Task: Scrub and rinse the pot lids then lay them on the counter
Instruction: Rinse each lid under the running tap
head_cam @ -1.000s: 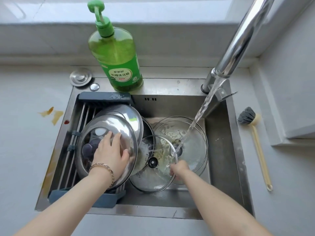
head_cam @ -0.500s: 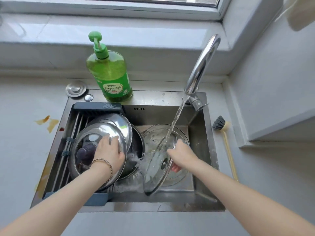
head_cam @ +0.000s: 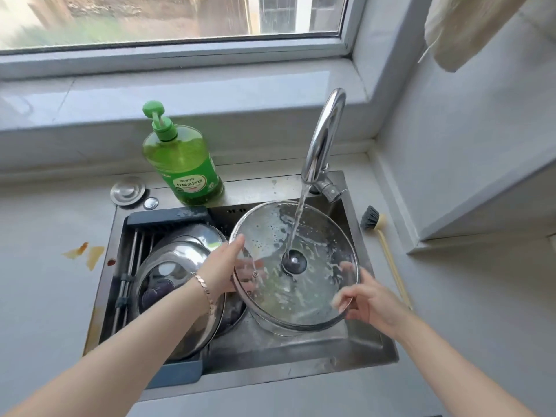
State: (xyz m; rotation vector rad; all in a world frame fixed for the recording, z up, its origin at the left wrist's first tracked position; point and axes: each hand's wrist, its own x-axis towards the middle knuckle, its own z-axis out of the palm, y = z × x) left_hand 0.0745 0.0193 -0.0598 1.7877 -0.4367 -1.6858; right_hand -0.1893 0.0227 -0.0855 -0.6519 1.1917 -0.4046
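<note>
Head view: the glass lid (head_cam: 319, 296) hangs tilted above the sink (head_cam: 301, 371) under running water (head_cam: 296, 227), with the left hand (head_cam: 224, 269) and right hand (head_cam: 370, 299) on opposite rims, fingers clamped. On the left, steel lids (head_cam: 180, 260) crowd it; the surface (head_cam: 451, 296) runs alongside on the right.

Room around the sink

The sink (head_cam: 301, 380) is nearly full. A big glass lid (head_cam: 313, 284) fills its right side under the tap (head_cam: 323, 136), and something clear seems to lie below it. Steel lids (head_cam: 168, 266) on a rack (head_cam: 168, 213) fill its left side. A soap bottle (head_cam: 183, 164) stands behind the sink and a brush (head_cam: 388, 257) lies to its right. A hand could pass over the counter (head_cam: 45, 311) left of the sink.
</note>
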